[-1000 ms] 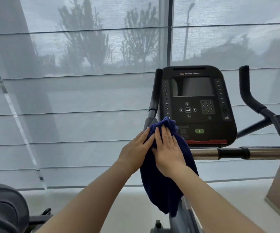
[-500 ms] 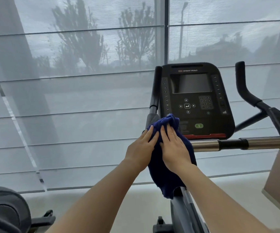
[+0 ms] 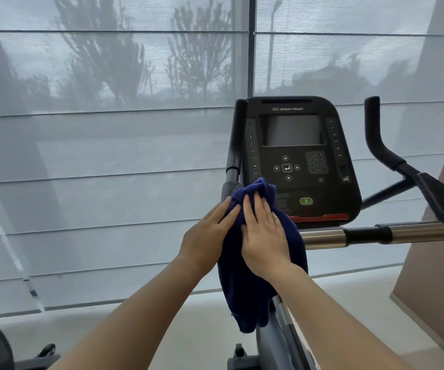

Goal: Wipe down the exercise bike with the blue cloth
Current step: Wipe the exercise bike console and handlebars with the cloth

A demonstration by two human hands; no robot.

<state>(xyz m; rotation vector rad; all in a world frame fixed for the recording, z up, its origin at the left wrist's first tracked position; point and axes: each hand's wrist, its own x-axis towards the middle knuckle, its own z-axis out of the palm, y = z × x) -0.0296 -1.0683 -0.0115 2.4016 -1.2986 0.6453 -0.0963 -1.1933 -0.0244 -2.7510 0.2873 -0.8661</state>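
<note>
We've got the dark blue terry cloth (image 3: 261, 265) draped over the left handlebar junction of the black exercise bike (image 3: 299, 166), at the console's lower-left corner. Left hand (image 3: 207, 237) and right hand (image 3: 265, 237) press flat on it, fingers extended, side by side, not clenched.

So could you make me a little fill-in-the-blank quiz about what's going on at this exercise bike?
1. Both hands press a ____ cloth against the bike.
2. The brand printed atop the console reads Star ____.
3. The oval button low on the console is ____.
4. The cloth's top covers the console's lower ____ corner.

Missing words: blue; Trac; green; left
</note>
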